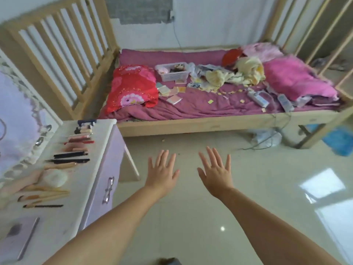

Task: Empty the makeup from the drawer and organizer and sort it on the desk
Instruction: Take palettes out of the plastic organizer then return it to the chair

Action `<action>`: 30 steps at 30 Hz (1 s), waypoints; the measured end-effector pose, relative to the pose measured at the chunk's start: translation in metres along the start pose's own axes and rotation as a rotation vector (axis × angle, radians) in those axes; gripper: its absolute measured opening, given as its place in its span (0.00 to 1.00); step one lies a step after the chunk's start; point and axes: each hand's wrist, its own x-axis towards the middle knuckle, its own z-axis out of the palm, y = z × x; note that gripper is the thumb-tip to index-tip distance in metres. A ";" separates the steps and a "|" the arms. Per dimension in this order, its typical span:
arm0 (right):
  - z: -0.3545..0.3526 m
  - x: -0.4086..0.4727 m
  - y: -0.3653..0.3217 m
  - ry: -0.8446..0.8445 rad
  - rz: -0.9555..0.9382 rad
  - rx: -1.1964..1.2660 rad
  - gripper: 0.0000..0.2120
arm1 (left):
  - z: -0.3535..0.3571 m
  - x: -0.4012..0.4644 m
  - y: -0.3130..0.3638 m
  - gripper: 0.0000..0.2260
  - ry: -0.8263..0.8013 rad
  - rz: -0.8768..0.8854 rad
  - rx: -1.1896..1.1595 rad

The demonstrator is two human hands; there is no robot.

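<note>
Two bare hands stretch forward over the pale tiled floor (248,188), backs up: the left hand (162,174) and the right hand (215,174) both have their fingers straight and spread wide, holding nothing and touching nothing. They hang side by side, apart from each other and well clear of the white desk (76,197) at the left. On that desk the makeup lies sorted in a row running away from the viewer: a slim dark pencil (43,206) nearest, then tan-handled brushes (44,195), a round white puff (55,177), two black tubes (70,157), and pink and red lipsticks (80,139) farther back. The desk's drawer front, with its metal handle (108,190), sits flush. Beyond the hands stands a wooden bed (210,123) with a purple sheet, a red pillow (131,87), a white basket (172,71) and scattered scraps.
</note>
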 end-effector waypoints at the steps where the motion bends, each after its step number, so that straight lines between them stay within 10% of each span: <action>1: 0.002 -0.019 0.020 0.009 0.063 0.014 0.36 | 0.001 0.001 0.024 0.27 -0.015 0.055 0.012; 16: 0.048 -0.411 0.248 -0.054 0.888 0.138 0.46 | 0.050 -0.126 0.416 0.26 -0.172 0.720 0.088; 30: 0.055 -0.591 0.394 -0.037 1.360 0.244 0.26 | 0.067 -0.191 0.694 0.26 -0.195 1.176 0.125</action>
